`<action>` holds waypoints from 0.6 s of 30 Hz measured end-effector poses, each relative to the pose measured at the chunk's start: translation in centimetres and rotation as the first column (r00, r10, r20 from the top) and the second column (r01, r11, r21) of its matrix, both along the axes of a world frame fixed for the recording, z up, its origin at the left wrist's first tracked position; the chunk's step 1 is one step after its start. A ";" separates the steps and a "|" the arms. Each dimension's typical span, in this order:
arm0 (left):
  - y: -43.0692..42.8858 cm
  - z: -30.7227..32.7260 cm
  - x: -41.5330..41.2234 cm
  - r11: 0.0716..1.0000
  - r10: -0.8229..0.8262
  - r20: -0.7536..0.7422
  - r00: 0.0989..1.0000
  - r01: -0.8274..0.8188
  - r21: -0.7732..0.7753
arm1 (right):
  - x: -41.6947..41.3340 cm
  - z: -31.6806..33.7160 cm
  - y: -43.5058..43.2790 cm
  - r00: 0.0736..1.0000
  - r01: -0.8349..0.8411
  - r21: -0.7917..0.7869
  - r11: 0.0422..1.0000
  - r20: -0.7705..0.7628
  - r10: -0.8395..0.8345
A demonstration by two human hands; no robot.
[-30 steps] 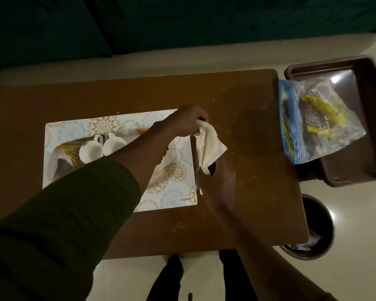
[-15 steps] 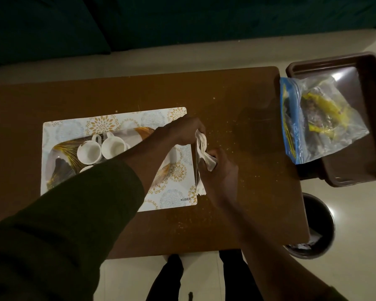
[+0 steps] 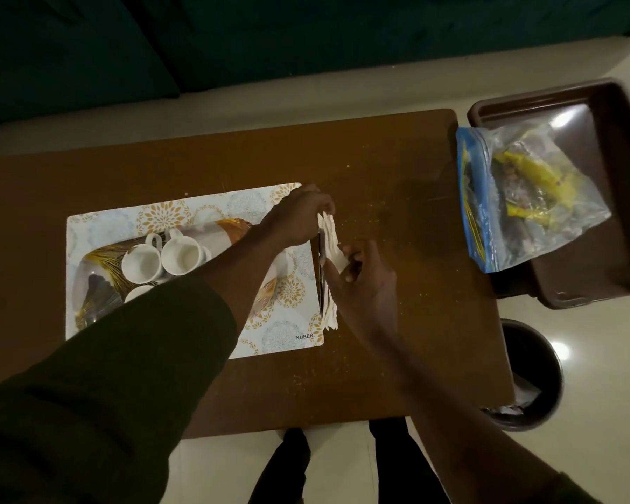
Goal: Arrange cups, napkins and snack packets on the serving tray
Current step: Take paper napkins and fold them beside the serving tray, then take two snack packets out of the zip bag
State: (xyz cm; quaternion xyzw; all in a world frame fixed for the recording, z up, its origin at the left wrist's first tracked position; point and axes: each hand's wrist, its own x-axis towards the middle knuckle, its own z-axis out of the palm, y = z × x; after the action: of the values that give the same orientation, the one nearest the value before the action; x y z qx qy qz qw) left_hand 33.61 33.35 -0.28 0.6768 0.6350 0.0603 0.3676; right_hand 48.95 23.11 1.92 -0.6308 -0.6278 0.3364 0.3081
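A stack of white napkins stands on edge at the right border of the patterned placemat. My left hand pinches the stack's far end. My right hand grips its middle, with one napkin bunched under the fingers. A serving tray with a gold feather pattern lies on the placemat, partly hidden by my left arm. Two white cups stand on it, and a third cup peeks out from under my sleeve. Yellow snack packets sit inside a clear zip bag to the right.
The zip bag leans in a brown plastic bin beside the brown table's right edge. A dark round wastebasket stands on the floor below the bin. A dark sofa runs along the far side.
The loose napkin that hung from my left hand has been brought down and pressed against the standing stack. Both hands have closed in on the stack.
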 end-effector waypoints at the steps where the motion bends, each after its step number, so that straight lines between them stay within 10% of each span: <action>1: 0.2 0.2 0.3 1.000 0.019 -0.001 1.000 -0.019 0.016 | 0.2 0.2 0.3 1.000 0.002 0.007 1.000 0.012 -0.002; 12: 3.6 3.3 8.3 0.972 0.137 0.115 0.984 -0.156 0.177 | 12.0 3.0 8.4 0.988 0.119 0.074 0.990 0.095 -0.125; 18: 5.6 4.3 17.2 0.918 0.394 0.297 0.870 -0.357 -0.171 | 20.1 3.0 12.5 0.972 0.131 0.144 0.981 0.177 -0.156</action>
State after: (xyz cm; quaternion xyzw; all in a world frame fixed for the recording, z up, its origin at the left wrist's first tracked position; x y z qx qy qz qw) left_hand 50.84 38.91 4.01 0.4996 0.6874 0.2061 0.4852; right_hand 69.07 35.57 4.94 -0.6818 -0.6275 0.2100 0.3120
